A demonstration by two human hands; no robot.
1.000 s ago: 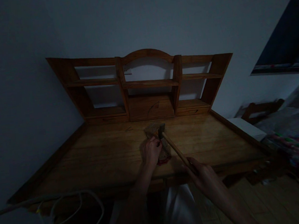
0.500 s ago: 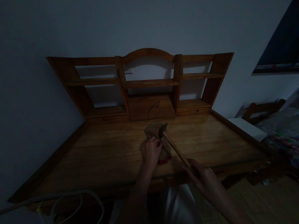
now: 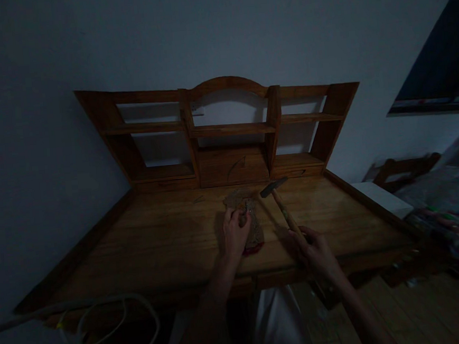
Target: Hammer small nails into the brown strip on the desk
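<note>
Our left hand (image 3: 234, 232) lies over the left side of the brown piece (image 3: 255, 233), fingers bent, with thumb and forefinger close together on top of it. We cannot tell whether they pinch something; what shows at the fingertips is too small and dark to make out. Our right hand (image 3: 317, 250), to the right of the piece, is closed round the handle of the hammer (image 3: 284, 208).

Half a second ago the hammer's head was over the piece, right by our left fingertips. Now the head (image 3: 273, 187) has swung away to the right of the piece and looks lifted from the desk (image 3: 158, 230), its shadow falling between handle and piece. Our right hand has shifted a little farther right with it, while our left has stayed almost where it was. With the hammer gone from above it, more of the piece shows beside our fingers.

The piece itself has not visibly moved: it lies flat on the desk, its red edge (image 3: 254, 249) toward us. Beyond it stands the shelf (image 3: 232, 130), the arched part straight behind it. Well to the left and nearer us than the piece loops a pale cable (image 3: 124, 296); far to its right is a chair (image 3: 406, 166).
</note>
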